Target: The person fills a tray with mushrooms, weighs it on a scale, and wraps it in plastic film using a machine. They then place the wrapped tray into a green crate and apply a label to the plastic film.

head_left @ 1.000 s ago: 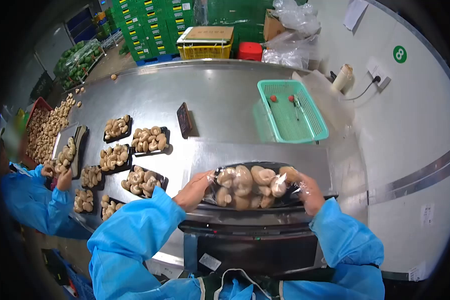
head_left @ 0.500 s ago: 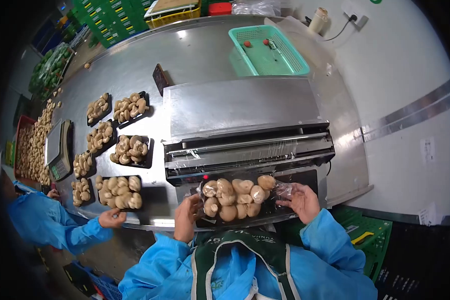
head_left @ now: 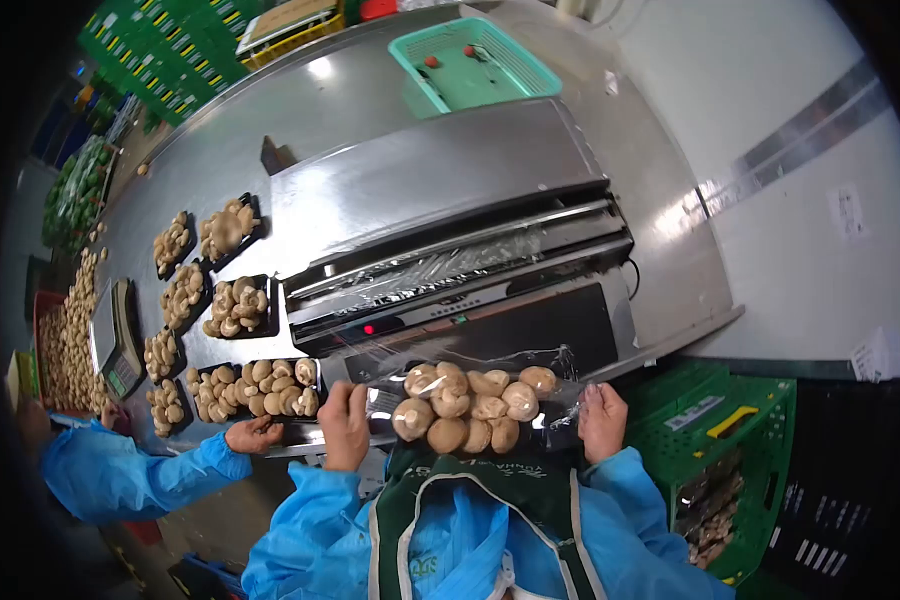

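A black tray of mushrooms (head_left: 475, 408) under clear plastic film is held in front of my apron, at the near edge of the wrapping machine. My left hand (head_left: 344, 425) is closed on the film at the tray's left end. At the right end, my right hand (head_left: 602, 422) pinches the film with its fingers closed. Loose film stretches above the mushrooms. Beyond the tray lies the machine's dark plate (head_left: 530, 335), with the film wrapping machine (head_left: 460, 262) behind it.
Several open trays of mushrooms (head_left: 238, 308) stand to the left. A co-worker's hand (head_left: 254, 435) is beside the nearest ones. Further left are a scale (head_left: 120, 350) and a heap of mushrooms (head_left: 70, 350). A turquoise basket (head_left: 530, 62) sits behind; green crates (head_left: 735, 450) stand at right.
Both my hands have drawn the mushroom tray off the dark plate towards my body, closing more firmly on the film. Another mushroom tray now appears by the co-worker's hand. The view has shifted.
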The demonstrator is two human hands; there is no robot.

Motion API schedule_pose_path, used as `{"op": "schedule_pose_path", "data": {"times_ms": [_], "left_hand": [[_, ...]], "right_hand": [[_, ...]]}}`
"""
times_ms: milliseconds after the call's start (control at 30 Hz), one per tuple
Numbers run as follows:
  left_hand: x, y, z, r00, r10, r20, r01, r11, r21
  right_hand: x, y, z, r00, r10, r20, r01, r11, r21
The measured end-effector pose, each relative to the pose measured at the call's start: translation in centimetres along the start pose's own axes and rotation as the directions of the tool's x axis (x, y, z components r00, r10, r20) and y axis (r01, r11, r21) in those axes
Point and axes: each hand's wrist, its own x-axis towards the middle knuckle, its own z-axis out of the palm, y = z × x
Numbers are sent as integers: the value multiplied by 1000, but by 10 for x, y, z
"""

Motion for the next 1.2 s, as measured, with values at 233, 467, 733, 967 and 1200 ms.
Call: {"op": "schedule_pose_path", "data": {"times_ms": [233, 467, 733, 967, 1200], "left_hand": [[52, 20, 65, 867, 297, 400, -467, 764, 445], [-15, 21, 45, 600, -24, 800, 747, 375, -549], [-15, 58, 4, 226, 278, 933, 521, 775, -358], [-31, 40, -12, 144, 150, 978, 233, 955, -181], [-25, 47, -42, 459, 41, 888, 558, 764, -324]], "right_hand": [[20, 96, 52, 999, 2, 39, -25, 791, 612], [-60, -6, 53, 797, -49, 602, -436, 642, 630], [-14, -11, 31, 743, -1, 670, 61, 996, -66], [-76, -132, 145, -260, 77, 962, 709, 691, 137], [-39, -119, 56, 200, 409, 890, 556, 701, -447]]}}
